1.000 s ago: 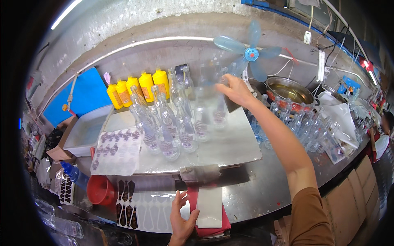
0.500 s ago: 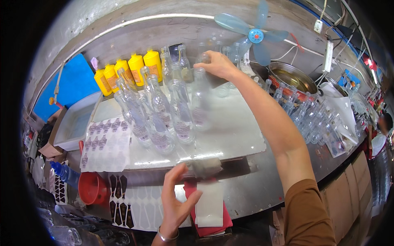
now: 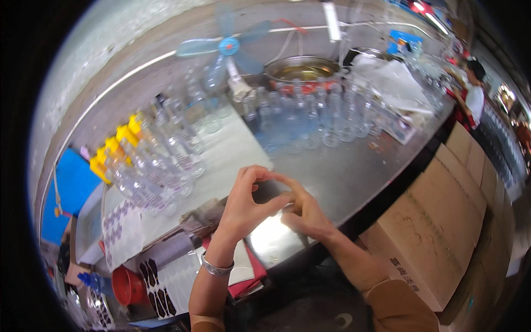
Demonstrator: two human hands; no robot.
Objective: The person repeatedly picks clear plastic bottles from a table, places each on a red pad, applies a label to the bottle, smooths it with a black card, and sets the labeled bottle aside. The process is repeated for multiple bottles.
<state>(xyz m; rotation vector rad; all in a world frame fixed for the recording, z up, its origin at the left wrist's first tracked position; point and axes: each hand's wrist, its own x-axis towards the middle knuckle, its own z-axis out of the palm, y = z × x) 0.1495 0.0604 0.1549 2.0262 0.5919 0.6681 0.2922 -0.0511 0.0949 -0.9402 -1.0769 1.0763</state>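
My two hands are close together over the front edge of the metal table, partly smeared by motion. My left hand [image 3: 246, 207], with a metal bracelet on its wrist, curves its fingers and holds the thumb apart from them. My right hand [image 3: 306, 211] faces it with the index finger reaching toward the left fingertips and the other fingers bent. No object shows in either hand. To their left, rows of clear glass bottles [image 3: 145, 180] with printed labels stand on a pale board [image 3: 229, 145]. A sheet of labels [image 3: 123, 229] lies by them.
Yellow bottles [image 3: 113, 146] stand behind the glass ones. More clear bottles [image 3: 331, 119] crowd the right side near a large metal pan [image 3: 304, 69]. A blue fan [image 3: 228, 46] is at the back. Cardboard boxes [image 3: 431, 221] stack at right; a person [image 3: 474, 99] stands beyond.
The view has swung right. My right hand has come back from the bottles at the back of the board and now meets my left hand near the table's front edge.
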